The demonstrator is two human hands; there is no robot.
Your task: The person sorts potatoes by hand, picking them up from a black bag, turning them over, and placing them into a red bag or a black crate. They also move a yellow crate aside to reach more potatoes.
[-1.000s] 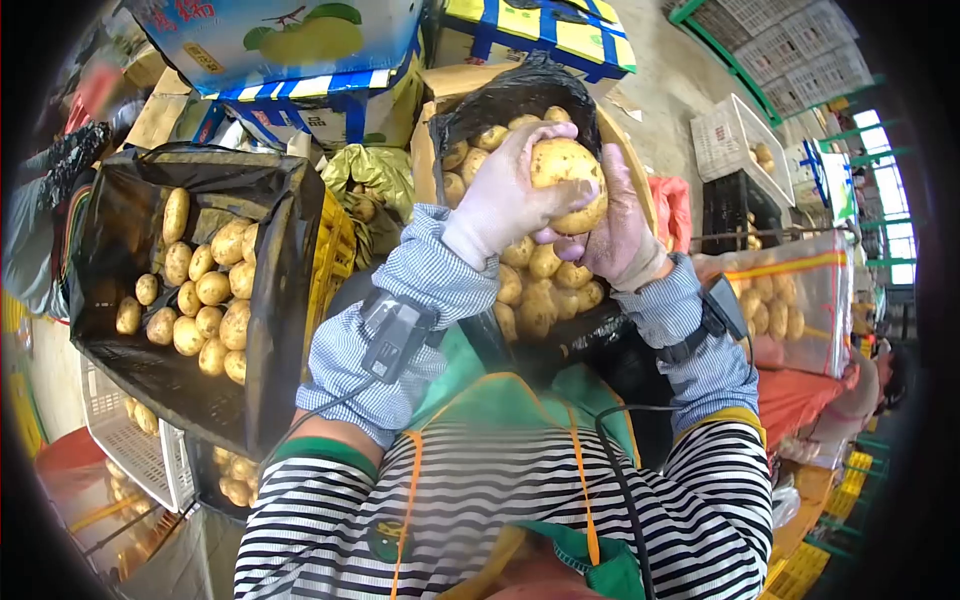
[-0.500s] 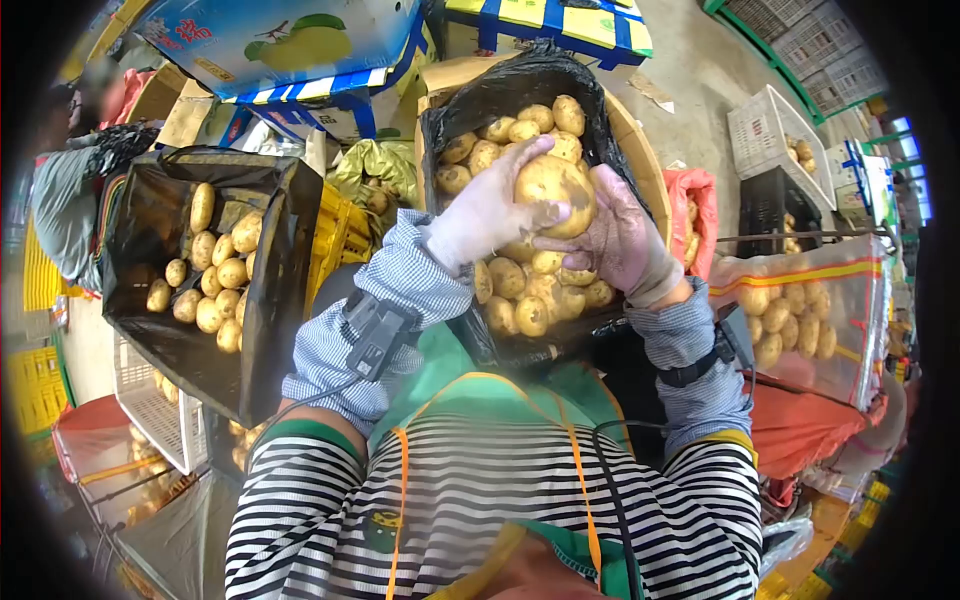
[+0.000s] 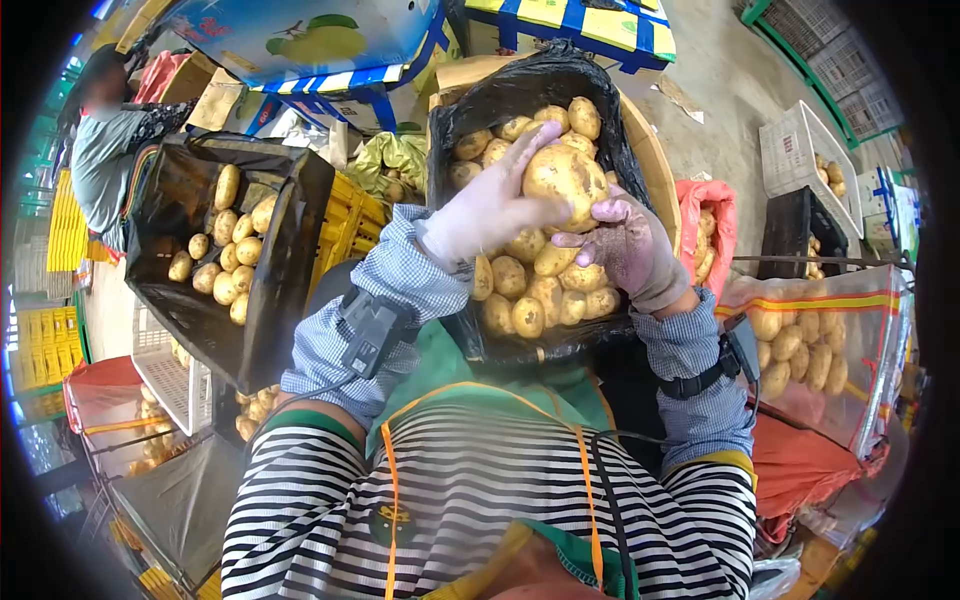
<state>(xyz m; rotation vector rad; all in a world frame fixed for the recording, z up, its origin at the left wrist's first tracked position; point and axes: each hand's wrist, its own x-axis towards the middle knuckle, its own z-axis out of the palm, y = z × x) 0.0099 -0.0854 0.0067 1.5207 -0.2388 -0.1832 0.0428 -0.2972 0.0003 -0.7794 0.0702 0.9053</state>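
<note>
A large potato (image 3: 562, 182) with dirt patches is held above a box lined with black plastic (image 3: 460, 110). My left hand (image 3: 490, 212), in a pale glove, grips it from the left, thumb below and fingers above. On the other side my right hand (image 3: 635, 250), in a dirt-stained glove, has its curled fingertips against the potato's lower right edge. Below both hands, several smaller potatoes (image 3: 545, 295) fill the box.
To the left stands a black-lined crate (image 3: 200, 330) with potatoes, beside a yellow crate (image 3: 345, 225). A red bag (image 3: 715, 200) and a clear-sided sack (image 3: 850, 350) of potatoes are on the right. Printed cartons (image 3: 310, 50) stand ahead. A person (image 3: 100, 160) is at far left.
The large potato has turned in my hands, showing a cleaner side. My right fingers have curled in from a more spread pose. The view has shifted slightly, bringing the person at left further in.
</note>
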